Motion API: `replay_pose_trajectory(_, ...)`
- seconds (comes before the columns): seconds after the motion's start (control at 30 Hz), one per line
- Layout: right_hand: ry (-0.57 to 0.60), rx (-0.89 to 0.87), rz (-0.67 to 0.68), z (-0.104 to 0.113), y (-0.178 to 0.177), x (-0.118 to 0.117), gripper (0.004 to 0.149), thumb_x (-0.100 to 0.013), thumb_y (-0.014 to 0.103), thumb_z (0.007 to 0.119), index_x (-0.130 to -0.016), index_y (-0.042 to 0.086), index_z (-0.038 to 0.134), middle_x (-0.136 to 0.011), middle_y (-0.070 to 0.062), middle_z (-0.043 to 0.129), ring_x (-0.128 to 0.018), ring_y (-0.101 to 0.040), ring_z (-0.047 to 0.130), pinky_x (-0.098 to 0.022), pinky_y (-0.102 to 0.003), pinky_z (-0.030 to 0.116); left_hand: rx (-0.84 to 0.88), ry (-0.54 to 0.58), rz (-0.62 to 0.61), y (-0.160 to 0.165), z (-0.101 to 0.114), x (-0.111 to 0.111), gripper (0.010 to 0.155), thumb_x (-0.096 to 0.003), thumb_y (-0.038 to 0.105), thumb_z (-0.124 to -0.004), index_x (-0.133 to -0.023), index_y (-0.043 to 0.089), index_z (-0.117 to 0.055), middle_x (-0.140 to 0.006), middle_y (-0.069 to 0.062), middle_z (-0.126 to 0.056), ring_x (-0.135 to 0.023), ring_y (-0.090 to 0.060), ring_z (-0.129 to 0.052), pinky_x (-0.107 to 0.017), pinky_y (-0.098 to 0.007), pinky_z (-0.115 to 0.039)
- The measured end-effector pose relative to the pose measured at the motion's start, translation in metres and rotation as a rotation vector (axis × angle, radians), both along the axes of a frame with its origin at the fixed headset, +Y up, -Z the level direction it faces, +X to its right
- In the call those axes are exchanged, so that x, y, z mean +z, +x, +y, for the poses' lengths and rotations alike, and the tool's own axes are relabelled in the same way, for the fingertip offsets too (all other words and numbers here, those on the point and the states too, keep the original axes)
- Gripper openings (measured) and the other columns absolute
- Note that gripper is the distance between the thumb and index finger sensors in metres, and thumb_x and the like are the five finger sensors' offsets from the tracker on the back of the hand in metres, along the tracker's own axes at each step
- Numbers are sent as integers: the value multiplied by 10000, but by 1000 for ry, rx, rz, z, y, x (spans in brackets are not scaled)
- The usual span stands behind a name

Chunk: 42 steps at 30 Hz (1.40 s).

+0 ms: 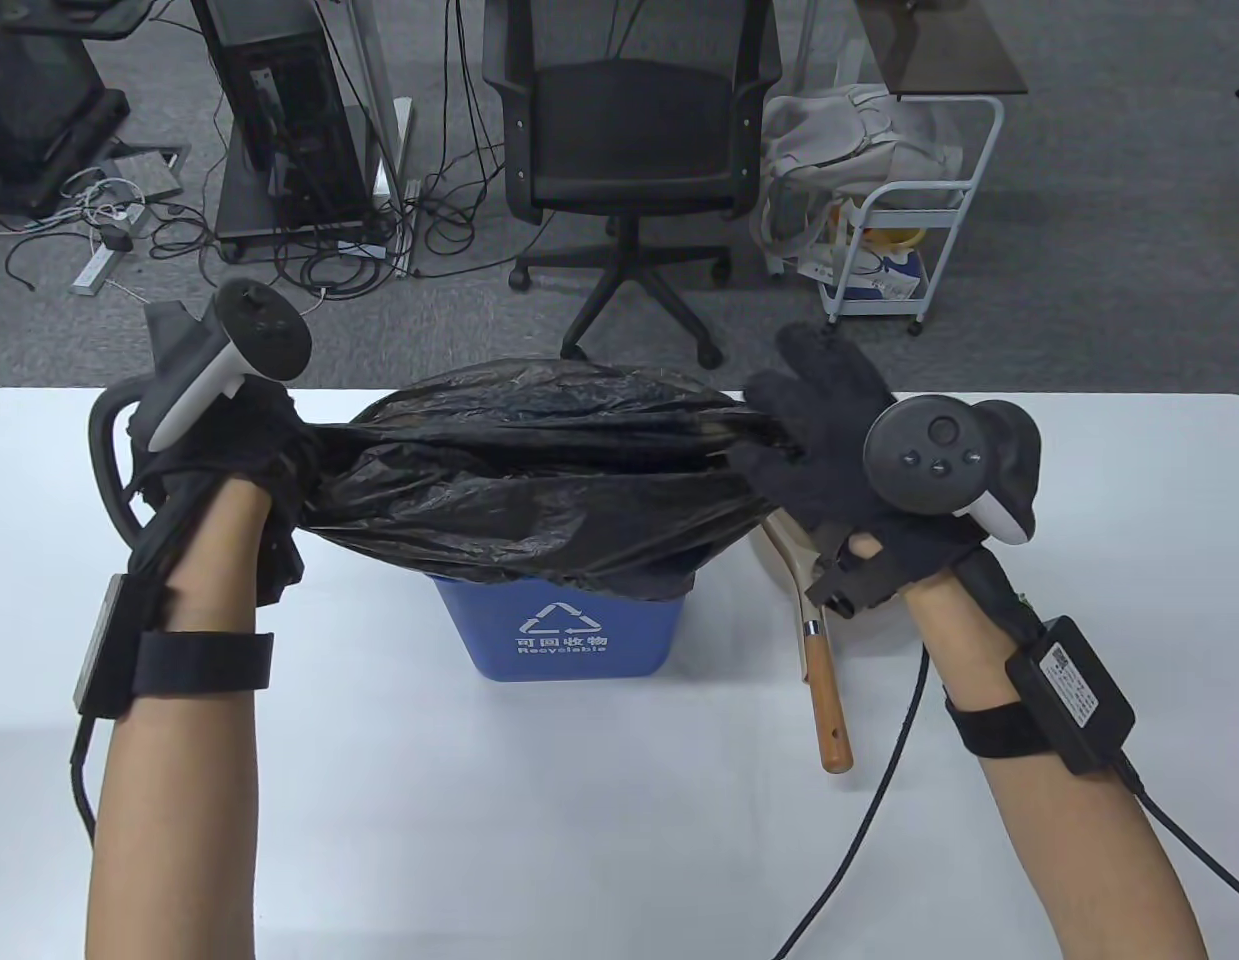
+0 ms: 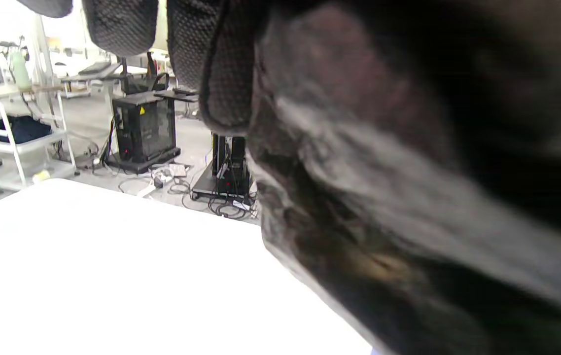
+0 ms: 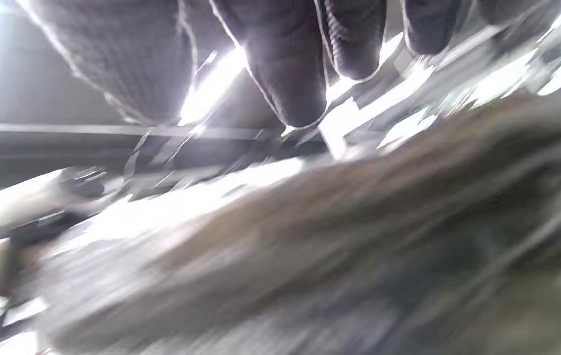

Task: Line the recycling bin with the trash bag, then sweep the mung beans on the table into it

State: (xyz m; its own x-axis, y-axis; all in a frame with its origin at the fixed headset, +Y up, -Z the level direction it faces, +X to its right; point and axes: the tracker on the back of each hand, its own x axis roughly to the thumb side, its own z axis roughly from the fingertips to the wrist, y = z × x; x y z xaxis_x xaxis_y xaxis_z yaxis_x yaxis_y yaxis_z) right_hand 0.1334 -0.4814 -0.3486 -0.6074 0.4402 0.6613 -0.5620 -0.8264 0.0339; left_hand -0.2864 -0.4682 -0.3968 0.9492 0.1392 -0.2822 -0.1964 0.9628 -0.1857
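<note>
A blue recycling bin (image 1: 551, 632) stands mid-table. A black trash bag (image 1: 539, 470) is stretched above it and drapes over its rim. My left hand (image 1: 234, 450) grips the bag's gathered left end, fingers curled round it. The bag's right end runs taut to my right hand (image 1: 794, 435), which seems to pinch it at the thumb side while the other fingers point straight up. The bag (image 2: 408, 197) fills the left wrist view, under my fingers (image 2: 122, 24). In the right wrist view it is a blur (image 3: 359, 246) below the fingers (image 3: 285, 64). No mung beans are visible.
A brush with a wooden handle (image 1: 825, 690) lies on the white table (image 1: 479, 820) just right of the bin, partly under my right hand. A grey curved handle (image 1: 104, 470) shows behind my left hand. An office chair (image 1: 629, 150) and a white cart (image 1: 909, 230) stand beyond the far edge.
</note>
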Motion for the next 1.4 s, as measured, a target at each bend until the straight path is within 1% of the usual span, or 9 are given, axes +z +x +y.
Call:
replay_pose_trajectory(0.1,-102,204,80,-16,-34,9,877,-446,520,845,-1063,-86,697,-1169,-391,389,-986,-724,326,-638,-817,331,51,-18,12,-3,-4,1,386,-490,259,-936,-657,-86,-978,-1147,-369,-612,-1000,-751,-475,-666,-850,-410)
replay_pose_trajectory(0.2,28,380,5,-26,-52,7,689,-438,439,883,-963,-5,838,-1154,-355,485,-981,-704,426,-633,-802,401,101,111,9,-3,4,12,648,-517,385,-879,-954,-90,-830,-1177,-409,-445,-994,-768,-406,-663,-855,-377)
replay_pose_trajectory(0.3,121,345,-57,-25,-56,4,402,-452,303,882,-757,62,986,-1094,-293,680,-969,-653,573,-632,-776,479,206,339,-80,2,24,34,756,-521,418,-855,-1066,-81,-699,-1184,-415,-369,-991,-771,-374,-660,-853,-379)
replay_pose_trajectory(0.47,-16,175,-1,-14,-45,-4,406,-500,278,802,-762,8,955,-1106,-274,676,-983,-650,543,-629,-791,441,381,599,-412,26,51,82,788,-509,479,-856,-1124,20,-678,-1218,-378,-346,-1031,-739,-323,-687,-843,-380)
replay_pose_trajectory(0.67,-106,64,51,-3,-33,-12,419,-526,271,721,-775,8,933,-1125,-254,660,-1001,-644,502,-625,-805,406,48,298,-658,70,23,99,958,-421,519,-955,-1197,121,-560,-1266,-313,-216,-1078,-708,-174,-713,-869,-268)
replay_pose_trajectory(0.77,-155,31,90,-4,-30,-15,421,-528,282,705,-757,12,934,-1109,-261,691,-997,-650,510,-621,-810,398,-109,251,-638,78,-1,89,800,-438,401,-965,-1133,126,-677,-1249,-319,-269,-1064,-716,-230,-713,-853,-331)
replay_pose_trajectory(0.87,-192,30,126,-7,-27,-16,422,-527,308,703,-701,15,953,-1074,-232,761,-993,-638,551,-613,-819,387,-68,267,-643,77,-14,81,413,-481,251,-893,-874,132,-943,-1230,-296,-424,-1060,-701,-317,-708,-837,-386)
replay_pose_trajectory(1.1,-209,196,177,-30,-33,-13,434,-506,396,771,-540,36,1013,-971,-204,890,-979,-608,636,-600,-839,350,216,26,-751,60,-23,76,389,-484,237,-900,-842,103,-972,-1238,-269,-470,-1066,-702,-274,-697,-859,-343)
replay_pose_trajectory(1.4,-169,303,166,-33,-39,-6,560,-496,515,721,-637,55,1006,-1030,-272,806,-979,-657,580,-588,-858,323,215,-86,-817,55,-34,83,647,-370,539,-960,-889,152,-960,-1256,-255,-427,-1061,-718,-215,-665,-893,-256)
